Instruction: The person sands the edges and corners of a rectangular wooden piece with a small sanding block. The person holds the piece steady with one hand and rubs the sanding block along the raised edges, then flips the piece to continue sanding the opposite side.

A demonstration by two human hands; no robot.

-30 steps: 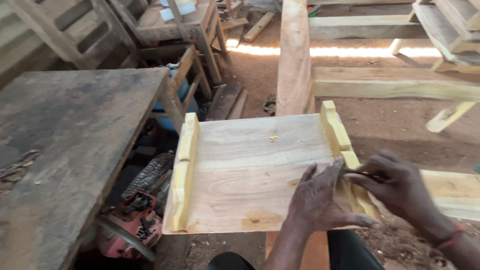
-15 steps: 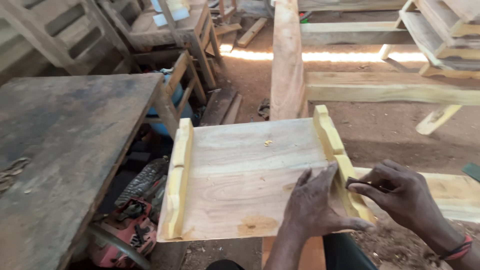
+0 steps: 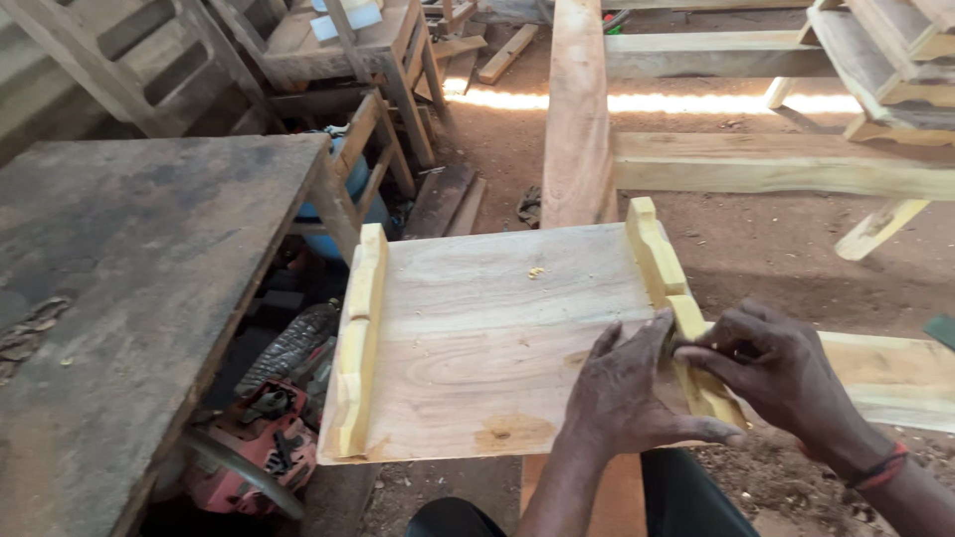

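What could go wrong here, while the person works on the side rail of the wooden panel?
The left hand lies flat on the wooden panel right beside the rail where the right hand presses a small dark tool; a slip might hurt the left fingers. The panel overhangs its support toward the red chainsaw, so strong pressure may tip or shift it.

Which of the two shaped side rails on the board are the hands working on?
The right-hand rail: the left hand lies flat on the board against it and the right hand grips over it. The left-hand rail is untouched.
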